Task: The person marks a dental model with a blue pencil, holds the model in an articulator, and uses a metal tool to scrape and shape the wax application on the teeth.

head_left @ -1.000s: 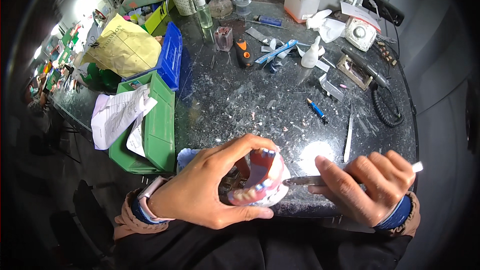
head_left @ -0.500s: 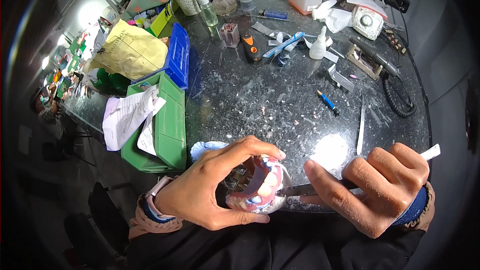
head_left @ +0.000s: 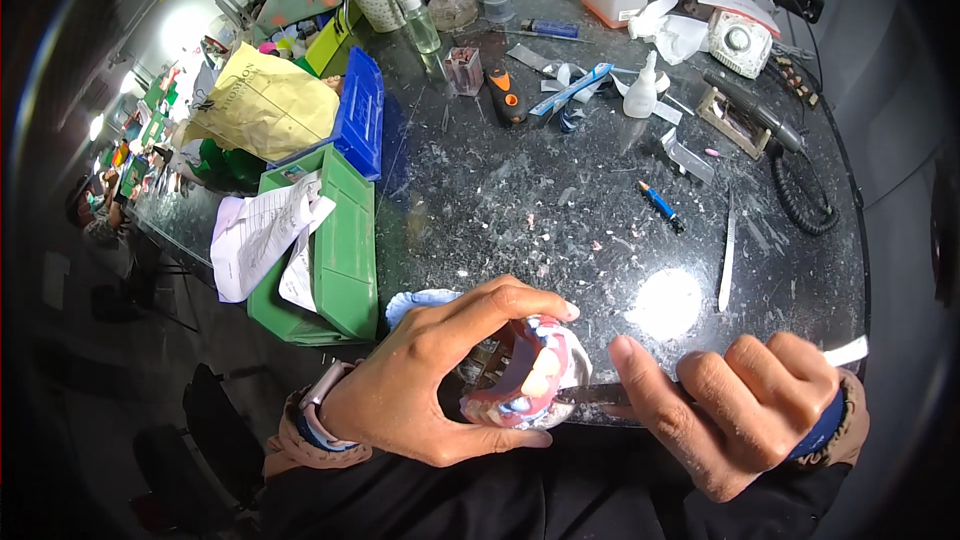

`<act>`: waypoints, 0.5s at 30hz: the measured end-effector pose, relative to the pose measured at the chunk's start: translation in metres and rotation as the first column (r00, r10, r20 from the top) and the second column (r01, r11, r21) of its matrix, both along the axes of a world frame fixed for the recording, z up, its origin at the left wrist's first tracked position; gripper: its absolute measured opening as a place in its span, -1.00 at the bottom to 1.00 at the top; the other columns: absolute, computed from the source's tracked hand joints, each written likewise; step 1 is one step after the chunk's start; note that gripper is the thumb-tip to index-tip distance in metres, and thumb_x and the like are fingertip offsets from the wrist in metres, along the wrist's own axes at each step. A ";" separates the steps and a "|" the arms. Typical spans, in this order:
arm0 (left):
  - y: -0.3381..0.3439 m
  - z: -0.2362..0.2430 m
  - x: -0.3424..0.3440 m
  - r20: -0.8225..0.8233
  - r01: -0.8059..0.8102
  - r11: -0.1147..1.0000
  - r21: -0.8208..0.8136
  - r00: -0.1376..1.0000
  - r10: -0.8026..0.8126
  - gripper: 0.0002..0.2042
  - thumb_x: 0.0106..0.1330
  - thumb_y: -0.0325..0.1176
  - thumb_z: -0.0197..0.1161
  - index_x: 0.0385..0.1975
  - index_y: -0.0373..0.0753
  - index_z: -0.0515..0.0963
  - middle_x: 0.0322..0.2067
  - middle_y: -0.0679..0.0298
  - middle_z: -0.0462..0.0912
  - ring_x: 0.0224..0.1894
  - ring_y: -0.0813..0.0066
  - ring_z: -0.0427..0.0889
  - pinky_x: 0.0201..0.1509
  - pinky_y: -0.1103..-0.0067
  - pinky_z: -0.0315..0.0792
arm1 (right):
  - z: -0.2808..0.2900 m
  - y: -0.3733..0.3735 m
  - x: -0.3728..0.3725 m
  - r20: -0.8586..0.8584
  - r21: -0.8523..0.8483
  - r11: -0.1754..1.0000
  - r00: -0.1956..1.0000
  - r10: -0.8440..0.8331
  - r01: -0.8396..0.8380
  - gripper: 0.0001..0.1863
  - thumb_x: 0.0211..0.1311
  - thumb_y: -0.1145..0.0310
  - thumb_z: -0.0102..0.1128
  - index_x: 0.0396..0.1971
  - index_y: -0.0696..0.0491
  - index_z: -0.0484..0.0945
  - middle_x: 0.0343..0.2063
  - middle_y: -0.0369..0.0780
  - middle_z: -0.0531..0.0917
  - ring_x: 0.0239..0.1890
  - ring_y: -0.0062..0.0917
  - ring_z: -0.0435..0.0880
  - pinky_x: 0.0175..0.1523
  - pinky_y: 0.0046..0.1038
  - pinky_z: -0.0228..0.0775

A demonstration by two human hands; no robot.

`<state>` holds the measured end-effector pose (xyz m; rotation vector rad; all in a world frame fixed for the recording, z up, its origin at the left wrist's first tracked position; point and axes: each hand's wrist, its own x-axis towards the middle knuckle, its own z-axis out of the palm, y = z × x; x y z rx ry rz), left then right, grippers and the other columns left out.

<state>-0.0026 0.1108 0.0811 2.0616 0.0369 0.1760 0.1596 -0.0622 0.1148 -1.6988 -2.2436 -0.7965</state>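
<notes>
My left hand (head_left: pixel 415 385) is wrapped round a dental model (head_left: pixel 541 378) with pink wax, cream-coloured teeth and patches of blue, its white plaster base showing on the right. Thumb and fingers grip it from opposite sides. In my right hand (head_left: pixel 725 410) is a knife with a dark blade (head_left: pixel 602 394); its white handle end sticks out beyond the fist. The blade's tip meets the lower right edge of the model, near the white plaster. Behind my left hand lies a light blue scalloped piece (head_left: pixel 420 302), partly covered.
Left of my hands stands a green bin (head_left: pixel 345 240) with papers, beside a blue bin (head_left: pixel 362 115). Across the dark worktop (head_left: pixel 480 210) lie a blue pen-like tool (head_left: pixel 660 206), a thin metal tool (head_left: pixel 727 255), a white squeeze bottle (head_left: pixel 641 92) and a corded handpiece (head_left: pixel 755 115).
My right hand has dropped slightly, and the knife's handle end sits lower. The blade stays at the model's edge. My left hand keeps its grip, and the whole view has shifted a little.
</notes>
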 end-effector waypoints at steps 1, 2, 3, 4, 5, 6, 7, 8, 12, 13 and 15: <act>-0.001 -0.001 0.000 0.003 0.002 1.000 0.003 1.000 -0.002 -0.32 -0.12 -0.35 0.49 0.06 -0.31 0.33 -0.06 0.06 0.47 -0.05 0.20 0.56 0.03 0.47 0.42 | -0.005 -0.003 -0.001 0.003 0.003 1.000 1.000 -0.002 0.002 -0.55 -0.15 0.20 0.40 -0.20 0.09 0.65 -0.79 -0.48 0.22 -0.76 -0.80 0.09 -0.64 -0.61 -0.22; -0.001 -0.002 0.001 0.018 -0.002 1.000 -0.010 1.000 0.003 -0.32 -0.12 -0.35 0.49 0.06 -0.31 0.33 -0.06 0.06 0.47 -0.04 0.20 0.55 0.03 0.47 0.42 | -0.011 -0.005 -0.003 -0.023 0.027 0.999 0.999 -0.028 0.028 -0.57 -0.13 0.22 0.40 -0.21 0.11 0.64 -0.80 -0.48 0.25 -0.77 -0.81 0.10 -0.65 -0.62 -0.21; -0.001 -0.003 0.001 0.030 -0.013 1.000 -0.022 0.999 0.014 -0.32 -0.12 -0.34 0.49 0.06 -0.31 0.33 -0.06 0.06 0.47 -0.04 0.20 0.55 0.03 0.47 0.42 | -0.013 -0.004 -0.003 -0.054 0.051 0.998 0.997 -0.046 0.049 -0.59 -0.11 0.23 0.40 -0.22 0.12 0.64 -0.80 -0.47 0.28 -0.77 -0.82 0.11 -0.66 -0.64 -0.20; -0.001 -0.004 0.000 0.028 -0.017 1.000 -0.019 0.999 0.017 -0.32 -0.12 -0.34 0.49 0.06 -0.31 0.33 -0.06 0.06 0.47 -0.04 0.20 0.55 0.03 0.47 0.42 | -0.013 -0.005 -0.003 -0.056 0.053 0.998 0.998 -0.042 0.045 -0.59 -0.11 0.23 0.40 -0.22 0.12 0.64 -0.80 -0.47 0.28 -0.77 -0.82 0.11 -0.66 -0.64 -0.20; -0.001 -0.005 0.000 0.038 -0.022 1.000 -0.017 0.999 0.023 -0.32 -0.12 -0.34 0.50 0.06 -0.31 0.33 -0.06 0.07 0.47 -0.04 0.21 0.55 0.03 0.48 0.42 | -0.013 -0.005 -0.003 -0.066 0.037 0.998 0.997 -0.038 0.041 -0.61 -0.09 0.24 0.39 -0.22 0.12 0.64 -0.81 -0.47 0.29 -0.77 -0.82 0.12 -0.67 -0.65 -0.19; -0.001 -0.005 0.000 0.053 -0.024 1.000 -0.014 0.998 0.024 -0.32 -0.12 -0.33 0.50 0.06 -0.31 0.33 -0.06 0.07 0.48 -0.04 0.21 0.55 0.02 0.48 0.42 | -0.013 -0.006 -0.003 -0.070 0.022 0.999 0.997 -0.037 0.039 -0.62 -0.07 0.25 0.39 -0.23 0.12 0.65 -0.81 -0.46 0.30 -0.78 -0.82 0.12 -0.68 -0.66 -0.18; -0.001 -0.006 0.000 0.057 -0.023 1.000 -0.010 0.998 0.024 -0.32 -0.12 -0.33 0.50 0.06 -0.31 0.33 -0.06 0.07 0.48 -0.04 0.21 0.55 0.02 0.48 0.42 | -0.013 -0.005 -0.002 -0.066 0.026 0.999 0.997 -0.037 0.039 -0.62 -0.07 0.25 0.39 -0.23 0.12 0.65 -0.81 -0.46 0.30 -0.78 -0.82 0.12 -0.68 -0.66 -0.18; -0.001 -0.006 0.000 0.052 -0.018 0.999 -0.027 0.998 0.019 -0.32 -0.12 -0.32 0.50 0.06 -0.32 0.33 -0.06 0.07 0.48 -0.04 0.22 0.55 0.02 0.48 0.42 | -0.014 -0.004 0.000 -0.109 0.032 0.999 0.994 -0.030 0.034 -0.61 -0.09 0.21 0.40 -0.24 0.09 0.65 -0.81 -0.48 0.29 -0.78 -0.82 0.11 -0.66 -0.64 -0.19; 0.001 -0.009 -0.001 0.060 0.006 0.997 -0.080 0.998 -0.001 -0.26 -0.23 -0.42 0.57 0.04 -0.36 0.34 -0.07 0.10 0.45 -0.07 0.39 0.51 -0.02 0.55 0.37 | -0.005 0.000 0.009 -0.084 0.021 1.000 0.996 -0.003 0.004 -0.56 -0.17 0.09 0.41 -0.24 -0.01 0.67 -0.80 -0.50 0.24 -0.78 -0.81 0.08 -0.62 -0.60 -0.22; 0.001 -0.008 -0.002 0.065 0.007 0.997 -0.078 0.998 -0.001 -0.26 -0.23 -0.42 0.57 0.04 -0.36 0.34 -0.07 0.10 0.45 -0.07 0.39 0.51 -0.02 0.55 0.37 | -0.003 -0.001 0.009 -0.043 0.027 0.999 0.998 -0.037 0.038 -0.52 -0.23 0.04 0.40 -0.23 -0.06 0.67 -0.79 -0.51 0.22 -0.77 -0.81 0.08 -0.59 -0.58 -0.24; 0.002 -0.006 -0.003 0.076 0.020 0.999 -0.044 0.997 -0.017 -0.25 -0.24 -0.41 0.57 0.05 -0.36 0.35 -0.09 0.10 0.46 -0.07 0.38 0.52 -0.01 0.54 0.37 | 0.002 -0.002 0.010 -0.029 0.028 0.999 0.999 -0.032 0.032 -0.52 -0.24 0.04 0.41 -0.23 -0.06 0.67 -0.78 -0.51 0.23 -0.76 -0.80 0.10 -0.59 -0.58 -0.23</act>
